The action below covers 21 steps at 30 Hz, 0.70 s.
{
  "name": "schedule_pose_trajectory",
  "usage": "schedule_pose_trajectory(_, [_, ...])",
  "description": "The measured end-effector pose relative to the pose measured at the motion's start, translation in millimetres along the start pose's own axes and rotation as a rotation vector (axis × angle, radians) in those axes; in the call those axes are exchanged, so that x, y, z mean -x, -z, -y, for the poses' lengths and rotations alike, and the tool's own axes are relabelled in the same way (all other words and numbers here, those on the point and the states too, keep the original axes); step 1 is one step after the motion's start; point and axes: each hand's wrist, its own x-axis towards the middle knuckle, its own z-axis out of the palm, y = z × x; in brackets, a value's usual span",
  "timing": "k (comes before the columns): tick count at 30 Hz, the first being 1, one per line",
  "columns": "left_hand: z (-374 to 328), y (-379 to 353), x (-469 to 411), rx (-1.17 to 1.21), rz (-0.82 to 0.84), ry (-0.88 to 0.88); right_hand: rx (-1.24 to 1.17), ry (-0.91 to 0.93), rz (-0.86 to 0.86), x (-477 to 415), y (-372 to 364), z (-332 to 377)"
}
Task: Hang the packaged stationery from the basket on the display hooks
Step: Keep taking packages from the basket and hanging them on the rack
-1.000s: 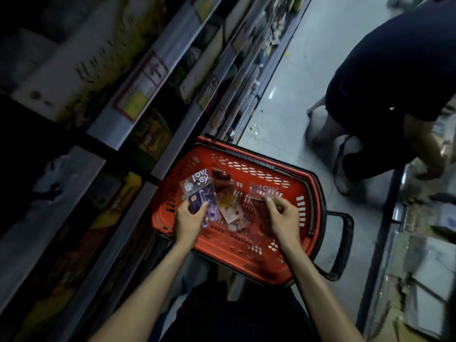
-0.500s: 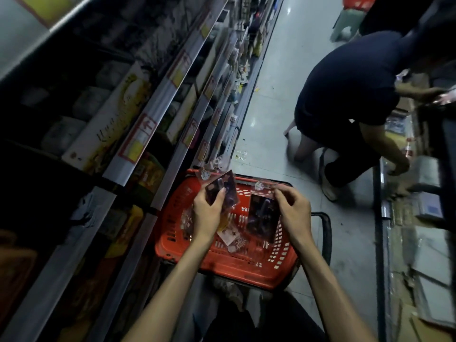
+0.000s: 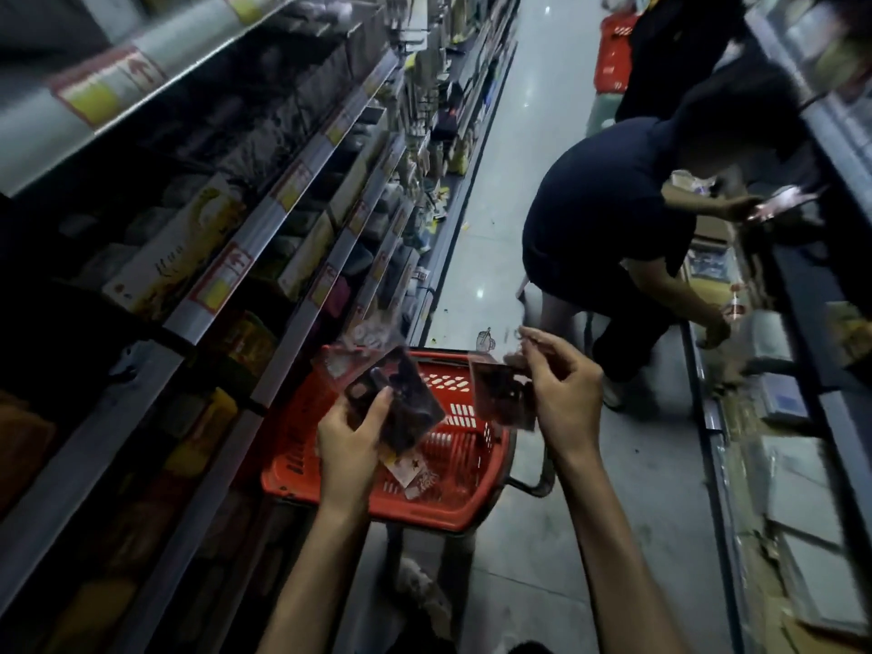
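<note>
- The long grey metal shelving (image 3: 222,257) runs along the left, and more of it is in sight than a second ago because the view has tipped up and away from the floor. No display hook can be made out in the dim, blurred racks.
- A crouching person in a dark shirt (image 3: 599,219) works at the right-hand shelves, far from the hands.
- The red slotted plastic basket (image 3: 424,514) sits low and near, now below both hands rather than around them.
- The left hand (image 3: 351,446) has risen out of the basket, with its thumb and fingers clamped on a fanned clutch of dark clear-fronted stationery packs (image 3: 401,398).
- The right hand (image 3: 561,408) has lifted too and pinches the top corner of a single dark pack (image 3: 500,394), which dangles just right of the left-hand ones.
- A few pale loose packs (image 3: 415,472) remain on the basket floor.
- Judged from this, picking is done and the carry to the hooks is starting; hanging is not yet begun.
</note>
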Motion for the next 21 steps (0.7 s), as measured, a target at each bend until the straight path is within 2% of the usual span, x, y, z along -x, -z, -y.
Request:
schedule_pose_trajectory(5, [-24.6, -19.5, 47.8, 0.002, 0.085, -0.021, 0.009, 0.081, -0.068, 14.3, 63.7, 40.8])
schedule_pose_trajectory(10, [-63.1, -64.2, 85.4, 0.091, 0.242, -0.063, 0.064, 0.044, -0.251, 34.2, 125.3, 70.8])
schedule_pose_trajectory(14, [-96.4, -101.7, 104.0, 0.154, 0.389, -0.053, 0.146, 0.024, -0.289, 61.5, 171.3, 84.4])
schedule_pose_trajectory(17, [-119.8, -131.4, 116.2, 0.185, 0.521, -0.066, 0.082, 0.015, -0.329, 75.7, 200.5, 82.3])
schedule_pose_trajectory(21, [-129.5, -157.8, 135.4, 0.216, 0.712, 0.016, 0.029, -0.068, -0.456, 92.1, 230.1, 78.5])
